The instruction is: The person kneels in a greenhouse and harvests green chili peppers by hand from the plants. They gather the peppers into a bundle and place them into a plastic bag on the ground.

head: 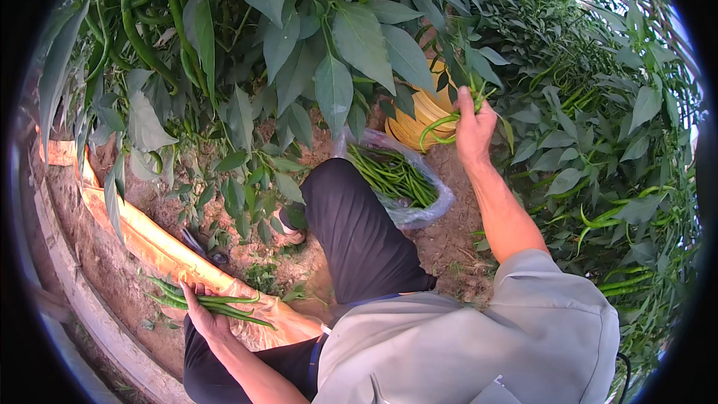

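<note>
My left hand (203, 311) is closed around a bunch of long green chili peppers (230, 308) at the lower left, above the bent leg. My right hand (474, 123) is raised at the upper right among the pepper leaves, its fingers closed on green chili peppers (440, 130), some of them curved. Whether these are still attached to the plant, I cannot tell. Between the knee and the right forearm, a clear plastic bag (440, 210) lies open on the soil, holding many green peppers (395, 177). A yellow ribbed container or hose coil (415, 115) lies behind the bag, partly hidden by leaves.
Pepper plants (359, 45) hang close overhead, with long peppers (140, 39) at the upper left. More plants (606, 179) crowd the right side. An orange-lit plastic sheet (162, 244) runs along the left, beside a pale curved edging (92, 314). A dark object (205, 249) rests near the sheet.
</note>
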`<action>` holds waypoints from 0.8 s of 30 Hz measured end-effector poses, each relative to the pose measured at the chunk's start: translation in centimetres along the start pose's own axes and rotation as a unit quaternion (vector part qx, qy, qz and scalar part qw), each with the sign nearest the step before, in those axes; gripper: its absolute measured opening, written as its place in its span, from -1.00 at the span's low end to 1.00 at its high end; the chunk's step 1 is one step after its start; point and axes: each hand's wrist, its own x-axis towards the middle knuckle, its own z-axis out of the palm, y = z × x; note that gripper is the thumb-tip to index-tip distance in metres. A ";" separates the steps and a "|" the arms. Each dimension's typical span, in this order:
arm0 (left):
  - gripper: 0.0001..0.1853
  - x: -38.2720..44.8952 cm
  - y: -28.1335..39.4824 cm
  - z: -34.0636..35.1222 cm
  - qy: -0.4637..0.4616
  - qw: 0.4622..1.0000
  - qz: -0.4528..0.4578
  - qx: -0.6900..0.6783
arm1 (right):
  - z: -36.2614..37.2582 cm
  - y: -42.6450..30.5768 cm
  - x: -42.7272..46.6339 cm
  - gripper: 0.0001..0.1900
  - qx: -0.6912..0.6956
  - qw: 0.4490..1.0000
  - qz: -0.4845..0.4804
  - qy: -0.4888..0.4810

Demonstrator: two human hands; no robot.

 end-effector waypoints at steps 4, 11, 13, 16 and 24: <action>-0.70 -1.5 -0.8 -0.3 -0.007 1.000 -0.004 -0.021 | -3.5 4.7 10.8 -0.66 -0.076 0.978 -0.139 0.138; -0.73 -5.0 -1.0 -0.4 -0.036 0.999 0.005 -0.023 | -6.3 21.4 25.6 -0.49 -0.509 0.854 0.100 0.032; -0.74 -7.0 0.5 0.1 0.021 0.999 0.023 -0.032 | -2.9 20.1 20.5 -0.48 -0.377 0.919 0.078 -0.085; -0.72 -8.5 2.4 3.4 0.012 0.998 0.058 -0.021 | 0.9 15.3 11.0 -0.43 -0.177 0.953 0.083 -0.230; -0.70 -6.8 9.2 9.3 -0.092 0.980 0.136 0.110 | 9.7 1.0 -10.8 -0.81 -0.099 0.896 -0.120 -0.416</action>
